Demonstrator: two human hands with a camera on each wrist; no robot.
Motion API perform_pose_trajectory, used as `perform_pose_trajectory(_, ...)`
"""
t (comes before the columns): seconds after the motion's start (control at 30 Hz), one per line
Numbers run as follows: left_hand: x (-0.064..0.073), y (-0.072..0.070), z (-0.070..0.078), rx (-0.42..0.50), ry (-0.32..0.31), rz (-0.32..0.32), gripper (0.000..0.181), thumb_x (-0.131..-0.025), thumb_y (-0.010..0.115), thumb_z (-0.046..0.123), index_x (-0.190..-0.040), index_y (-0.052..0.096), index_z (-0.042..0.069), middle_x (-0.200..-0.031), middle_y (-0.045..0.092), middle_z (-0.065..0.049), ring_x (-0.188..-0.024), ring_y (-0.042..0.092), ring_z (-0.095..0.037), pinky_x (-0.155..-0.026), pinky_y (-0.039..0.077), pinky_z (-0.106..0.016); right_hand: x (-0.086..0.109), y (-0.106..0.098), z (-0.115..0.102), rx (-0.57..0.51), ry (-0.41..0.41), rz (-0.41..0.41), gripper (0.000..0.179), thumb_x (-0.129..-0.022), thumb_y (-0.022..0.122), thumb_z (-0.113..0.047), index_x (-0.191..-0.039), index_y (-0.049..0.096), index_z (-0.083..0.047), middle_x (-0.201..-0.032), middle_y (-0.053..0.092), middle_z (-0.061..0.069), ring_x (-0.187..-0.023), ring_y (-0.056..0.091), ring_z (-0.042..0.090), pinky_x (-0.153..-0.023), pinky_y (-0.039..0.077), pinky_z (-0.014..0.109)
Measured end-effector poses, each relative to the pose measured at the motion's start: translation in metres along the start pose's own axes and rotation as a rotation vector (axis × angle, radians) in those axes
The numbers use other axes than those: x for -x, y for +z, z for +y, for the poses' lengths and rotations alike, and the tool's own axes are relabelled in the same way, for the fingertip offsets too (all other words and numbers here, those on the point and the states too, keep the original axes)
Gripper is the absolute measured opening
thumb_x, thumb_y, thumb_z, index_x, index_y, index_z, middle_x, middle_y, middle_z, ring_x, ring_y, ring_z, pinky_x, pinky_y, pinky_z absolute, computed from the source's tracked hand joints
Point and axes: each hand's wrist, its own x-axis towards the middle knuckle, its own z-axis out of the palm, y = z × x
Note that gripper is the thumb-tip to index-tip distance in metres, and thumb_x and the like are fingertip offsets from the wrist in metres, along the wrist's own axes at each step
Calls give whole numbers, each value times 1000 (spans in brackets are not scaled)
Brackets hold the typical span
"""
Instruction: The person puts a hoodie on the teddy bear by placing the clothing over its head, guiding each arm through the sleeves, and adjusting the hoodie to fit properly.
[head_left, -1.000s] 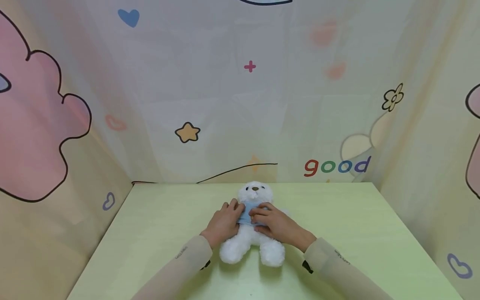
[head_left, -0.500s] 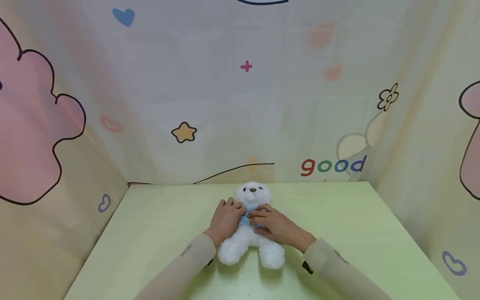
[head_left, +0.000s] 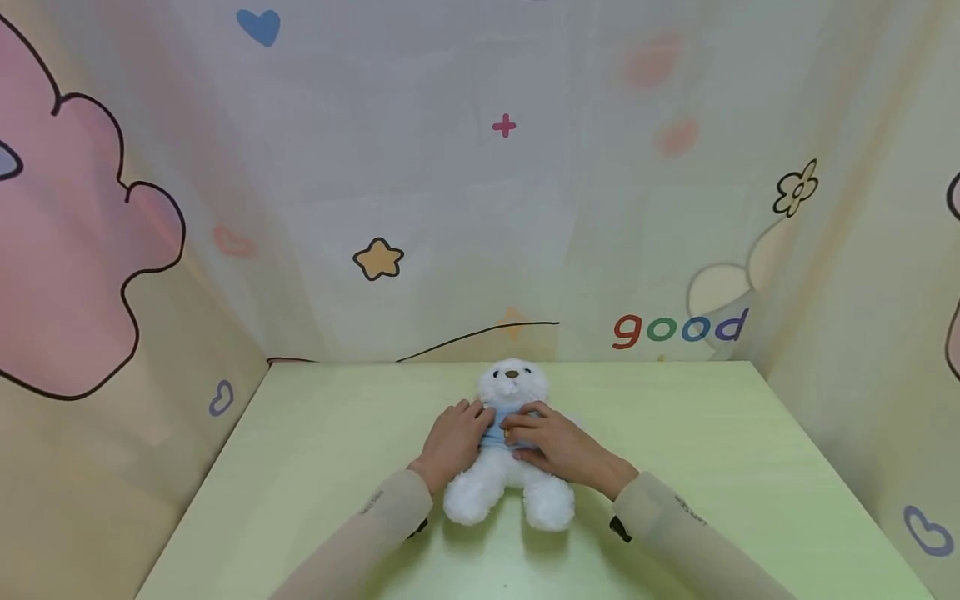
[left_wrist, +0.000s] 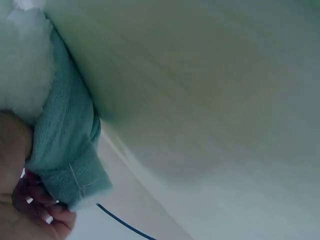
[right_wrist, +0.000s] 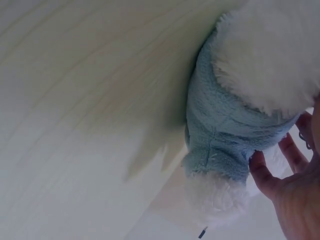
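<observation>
A white plush bear (head_left: 512, 379) in a light blue shirt (head_left: 495, 433) is on the table, face up, legs toward me. My left hand (head_left: 453, 442) is at the shirt's left side; in the left wrist view its curled fingers (left_wrist: 61, 215) grip the shirt beside the blue sleeve (left_wrist: 77, 175). Across the chest lies my right hand (head_left: 558, 442), fingers bent and pinching the shirt front, where a small yellow spot shows between them. In the right wrist view a white plush arm (right_wrist: 215, 197) sticks out of the other sleeve. My fingers hide much of the shirt.
The pale green table (head_left: 337, 417) extends on both sides of the bear. A printed curtain (head_left: 450, 183) with hearts, a star and the word "good" closes off the back and sides. In the left wrist view a dark blue line (left_wrist: 125, 224) curves beyond the sleeve.
My left hand's raised fingers have come down a little against the shirt. The right hand and the bear keep almost the same place; the head view has swayed slightly.
</observation>
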Motion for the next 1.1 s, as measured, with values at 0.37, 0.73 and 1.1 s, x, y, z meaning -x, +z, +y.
perform_pose_trajectory(0.37, 9, -14, -5, 349, -57, -73, 19, -90, 69, 15, -103, 56, 19, -95, 56, 5, -84, 56, -10, -62, 46, -24, -1, 3, -5, 81, 89, 23, 9, -94, 66, -30, -100, 63, -24, -128, 63, -3, -119, 54, 23, -88, 46, 46)
perform_pose_trajectory(0.73, 30, -12, -45, 907, -455, -18, 13, -98, 54, 6, -104, 66, 5, -94, 68, -11, -75, 63, -15, -64, 52, -27, -18, 2, -6, 124, 112, -74, 23, -94, 58, -23, -116, 62, -20, -130, 61, -1, -122, 52, 22, -95, 45, 42)
perform_pose_trajectory(1.1, 33, 1, -48, 1116, -509, -54, 14, -95, 64, 9, -106, 70, 5, -88, 69, -12, -75, 67, -26, -60, 57, -32, -16, 5, -7, 130, 105, -113, 35, -97, 56, -26, -131, 61, -22, -139, 59, -3, -126, 51, 23, -97, 45, 46)
